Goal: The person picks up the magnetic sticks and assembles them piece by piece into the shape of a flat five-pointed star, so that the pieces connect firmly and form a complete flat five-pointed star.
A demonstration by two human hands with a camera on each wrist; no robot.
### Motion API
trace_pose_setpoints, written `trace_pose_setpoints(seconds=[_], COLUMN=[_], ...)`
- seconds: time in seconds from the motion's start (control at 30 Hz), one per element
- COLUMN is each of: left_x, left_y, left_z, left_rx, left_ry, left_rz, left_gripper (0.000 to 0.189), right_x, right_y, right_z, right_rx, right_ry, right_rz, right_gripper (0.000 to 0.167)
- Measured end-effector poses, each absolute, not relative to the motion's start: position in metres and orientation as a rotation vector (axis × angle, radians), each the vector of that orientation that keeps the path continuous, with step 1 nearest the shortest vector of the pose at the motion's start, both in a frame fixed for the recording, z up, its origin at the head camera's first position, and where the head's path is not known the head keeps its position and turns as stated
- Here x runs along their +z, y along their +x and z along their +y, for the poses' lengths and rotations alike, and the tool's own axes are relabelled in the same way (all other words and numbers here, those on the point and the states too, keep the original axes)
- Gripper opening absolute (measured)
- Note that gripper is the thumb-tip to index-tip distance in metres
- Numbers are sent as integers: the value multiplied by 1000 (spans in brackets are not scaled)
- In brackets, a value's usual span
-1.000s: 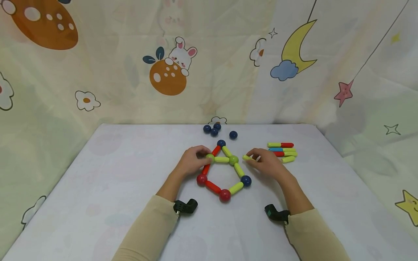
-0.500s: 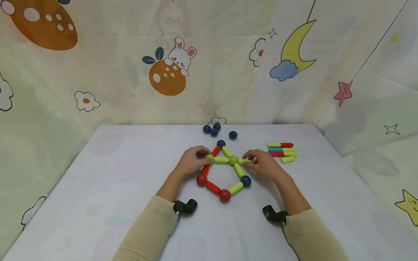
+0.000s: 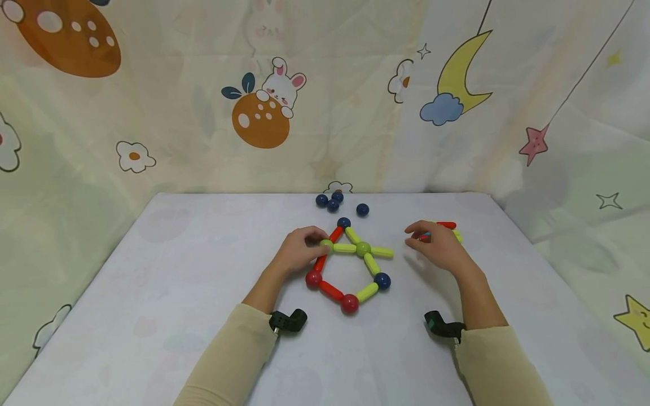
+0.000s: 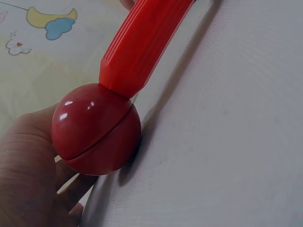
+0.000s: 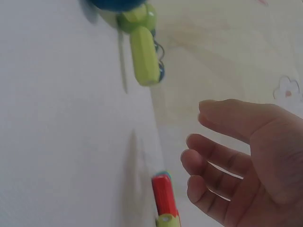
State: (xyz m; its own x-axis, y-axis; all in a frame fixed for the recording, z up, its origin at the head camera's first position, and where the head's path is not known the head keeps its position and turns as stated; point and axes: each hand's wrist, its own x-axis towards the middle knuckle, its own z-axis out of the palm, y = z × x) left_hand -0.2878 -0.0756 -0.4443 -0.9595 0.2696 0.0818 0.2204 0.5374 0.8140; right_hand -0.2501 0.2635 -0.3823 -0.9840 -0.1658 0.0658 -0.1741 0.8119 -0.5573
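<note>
A ring of toy building sticks and balls lies on the table, with a crossbar of one yellow-green stick (image 3: 345,248). My left hand (image 3: 299,248) pinches the green ball (image 3: 327,246) at the ring's left corner. In the left wrist view a red ball (image 4: 94,130) with a red stick (image 4: 142,42) covers part of that hand. From the other green ball (image 3: 363,248) a yellow-green stick (image 3: 382,252) points out to the right, its end free. My right hand (image 3: 439,245) holds nothing; its fingers are loosely bent, in front of the loose sticks (image 3: 447,225).
Several dark blue balls (image 3: 332,206) lie at the table's back edge, one (image 3: 363,210) a little apart. The right hand partly hides the loose red, blue and yellow-green sticks. A patterned cloth (image 3: 350,113) hangs behind the table (image 3: 178,282).
My right hand brought a yellow-green stick to the right green ball, let go of it there, and moved right to the loose sticks. The left hand stayed in place.
</note>
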Motion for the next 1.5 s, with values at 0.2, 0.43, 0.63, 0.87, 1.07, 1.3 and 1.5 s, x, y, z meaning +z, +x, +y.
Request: trace_pose_setpoints(seconds=[0.2,0.43,0.63,0.87,1.07,1.3,1.5], left_x=[-444,-445,-445,-446,-445,-444,-443], left_y=[-288,-289,-289,-289,-289,-288,-287], left_z=[-75,-77,-79,-79,-78,-77,-77], left_rx=[1425,1426,1422,1430,1434,1427,1423], left_ry=[425,420,430,444,446,450,450], left_rz=[2705,2702,2707,2701,2703,2707,2705], left_gripper=[27,27,28,28,28,27,27], right_x=[-376,-371,-377,-390,-394,-397,-399], right_y=[-246,-244,-245,-250,-252,-249,-249], right_z=[284,302,318,328,332,332,330], right_rx=[957,970,912,822,756,816,872], right_ry=[221,87,-8,-134,-180,-104,-69], right_rz=[-2938,-2951,-2995,-3077,-3143,-3189,-3162], right_gripper=[36,44,43,38,38,35,32])
